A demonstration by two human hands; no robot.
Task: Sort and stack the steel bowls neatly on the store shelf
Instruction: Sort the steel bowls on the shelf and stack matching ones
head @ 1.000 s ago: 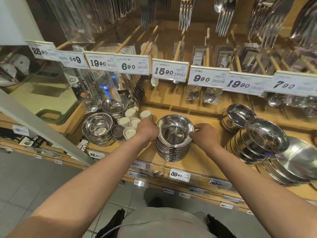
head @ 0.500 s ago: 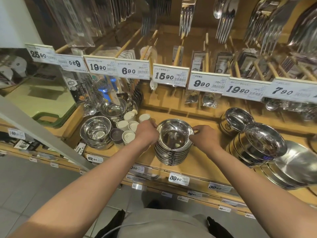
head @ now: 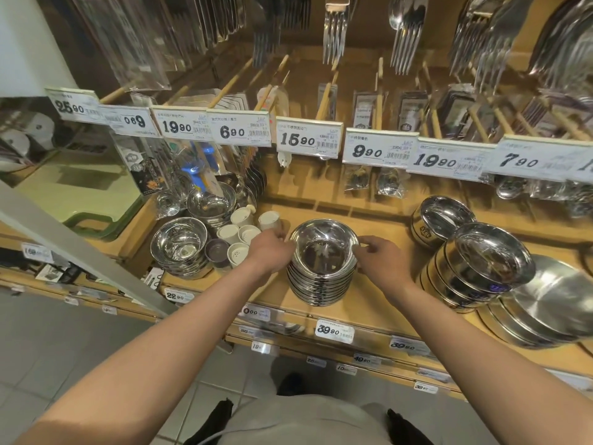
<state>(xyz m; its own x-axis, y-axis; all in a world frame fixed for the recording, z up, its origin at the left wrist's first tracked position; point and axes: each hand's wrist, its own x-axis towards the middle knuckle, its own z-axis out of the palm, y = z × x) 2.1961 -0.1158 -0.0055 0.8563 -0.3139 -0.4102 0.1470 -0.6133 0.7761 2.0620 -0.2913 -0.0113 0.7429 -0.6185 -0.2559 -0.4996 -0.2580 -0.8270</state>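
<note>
Floor tiles [head: 64, 358] are seen nearest, below the front edge of the wooden shelf [head: 378, 303], where a price tag marked 39.90 [head: 334, 331] is clipped. On the shelf, just behind that tag, a stack of steel bowls [head: 322, 274] is stood upright. The left hand [head: 271, 252] is curled against the stack's left side and the right hand [head: 380, 261] against its right side, with fingertips laid on the top bowl's rim; the stack is gripped between both. To the left, a second stack of deeper bowls [head: 179, 248] is placed beside a cluster of small white cups [head: 239, 234]. To the right, tilted stacks of bowls [head: 481, 268] and flat steel plates [head: 552, 303] are leaned. Farther back, a row of price cards [head: 308, 141] is hung, with packaged forks [head: 335, 30] suspended above.
</note>
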